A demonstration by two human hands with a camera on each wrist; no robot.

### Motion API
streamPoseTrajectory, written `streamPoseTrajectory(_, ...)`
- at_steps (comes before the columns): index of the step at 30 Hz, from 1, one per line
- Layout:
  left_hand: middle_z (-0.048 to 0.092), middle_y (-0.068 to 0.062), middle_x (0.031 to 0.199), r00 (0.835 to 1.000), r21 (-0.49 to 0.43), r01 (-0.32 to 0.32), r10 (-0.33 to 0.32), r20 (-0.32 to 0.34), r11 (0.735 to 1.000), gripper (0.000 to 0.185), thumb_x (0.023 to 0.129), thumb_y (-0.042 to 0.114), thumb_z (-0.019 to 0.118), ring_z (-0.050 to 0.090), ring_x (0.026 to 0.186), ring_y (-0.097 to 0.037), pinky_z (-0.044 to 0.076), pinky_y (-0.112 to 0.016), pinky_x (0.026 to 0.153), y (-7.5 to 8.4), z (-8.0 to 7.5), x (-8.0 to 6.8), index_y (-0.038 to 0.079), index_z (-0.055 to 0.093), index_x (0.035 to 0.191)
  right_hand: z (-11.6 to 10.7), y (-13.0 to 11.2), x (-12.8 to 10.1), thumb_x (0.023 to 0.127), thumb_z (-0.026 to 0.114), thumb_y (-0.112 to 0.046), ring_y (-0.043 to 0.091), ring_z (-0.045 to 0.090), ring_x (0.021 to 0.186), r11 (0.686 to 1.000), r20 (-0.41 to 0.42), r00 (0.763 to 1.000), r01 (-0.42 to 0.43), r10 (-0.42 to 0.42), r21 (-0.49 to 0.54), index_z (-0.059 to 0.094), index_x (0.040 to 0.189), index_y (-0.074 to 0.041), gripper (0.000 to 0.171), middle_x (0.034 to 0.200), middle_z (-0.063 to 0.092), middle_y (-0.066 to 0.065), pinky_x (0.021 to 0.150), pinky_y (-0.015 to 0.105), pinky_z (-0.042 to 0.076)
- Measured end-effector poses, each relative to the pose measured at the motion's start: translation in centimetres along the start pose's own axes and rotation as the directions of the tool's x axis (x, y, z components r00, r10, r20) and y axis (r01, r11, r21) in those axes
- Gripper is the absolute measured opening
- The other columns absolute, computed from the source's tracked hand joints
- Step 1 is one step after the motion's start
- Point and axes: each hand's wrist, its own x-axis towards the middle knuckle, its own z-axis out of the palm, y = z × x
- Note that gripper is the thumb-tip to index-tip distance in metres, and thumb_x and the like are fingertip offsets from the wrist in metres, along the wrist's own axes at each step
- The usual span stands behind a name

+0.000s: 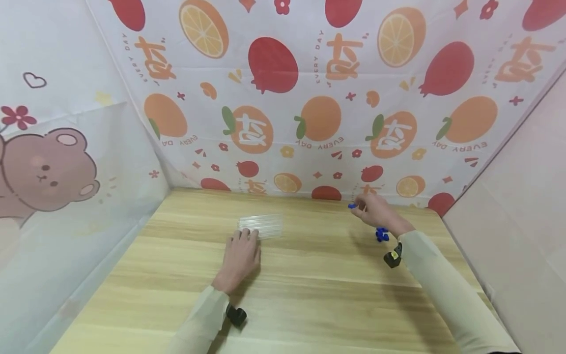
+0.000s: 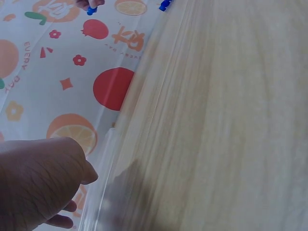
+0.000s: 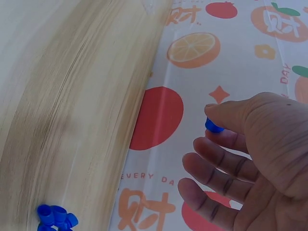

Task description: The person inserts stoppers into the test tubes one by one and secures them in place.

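Observation:
Between thumb and forefinger, my right hand (image 1: 375, 212) pinches a small blue cap (image 3: 213, 126) above the far right of the table. Its other fingers are spread loosely in the right wrist view. Just below that hand lies a cluster of several blue caps (image 1: 382, 234). My left hand (image 1: 240, 255) rests with its fingertips at the near edge of a row of clear tubes (image 1: 267, 226) lying flat on the wood. The left wrist view shows the tubes (image 2: 100, 192) beside the thumb; whether the fingers grip any tube is hidden.
The wood-grain table (image 1: 300, 305) meets a fruit-printed cloth wall (image 1: 283, 167) at its back edge. A bear-printed cloth (image 1: 48, 172) stands on the left, and a plain pale wall (image 1: 517, 226) on the right. Each wrist carries a small black camera (image 1: 236, 315).

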Motion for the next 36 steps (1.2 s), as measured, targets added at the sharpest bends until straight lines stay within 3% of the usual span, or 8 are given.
streamPoseTrajectory(9,0.056,-0.012,0.088,0.999,0.034,-0.011,0.012,-0.034,0.999,0.013,0.089,0.017,0.064,0.049,0.077,-0.027,0.049,-0.04,0.063,-0.6,-0.1,-0.1,0.004,0.059,0.092,0.0,-1.3,0.4,0.099,0.064,-0.025,0.021,0.068,0.086,1.0,0.039,0.999,0.012,-0.011,-0.02,0.069,0.11,-0.005,0.023,0.1,0.072,0.011,0.076,0.039,0.059)
streamPoseTrajectory(32,0.054,-0.013,0.089,0.999,0.033,-0.031,0.032,-0.036,0.999,0.01,0.089,0.013,0.063,0.047,0.081,-0.029,0.045,-0.04,0.063,-0.9,0.1,0.5,0.003,0.061,0.088,1.1,-1.8,1.0,0.099,0.066,-0.027,0.021,0.067,0.088,0.999,0.044,0.999,0.033,-0.032,-0.03,0.07,0.108,-0.007,0.022,0.1,0.072,0.01,0.078,0.039,0.059)
streamPoseTrajectory(36,0.052,-0.012,0.09,1.0,0.02,-0.015,0.015,-0.004,1.0,0.009,0.087,0.011,0.065,0.045,0.082,-0.028,0.044,-0.039,0.064,-0.8,0.2,0.6,0.004,0.059,0.088,1.3,-1.9,1.1,0.099,0.065,-0.026,0.02,0.067,0.088,0.999,0.049,0.998,0.035,-0.035,-0.01,0.069,0.108,-0.007,0.022,0.1,0.072,0.01,0.077,0.038,0.058)
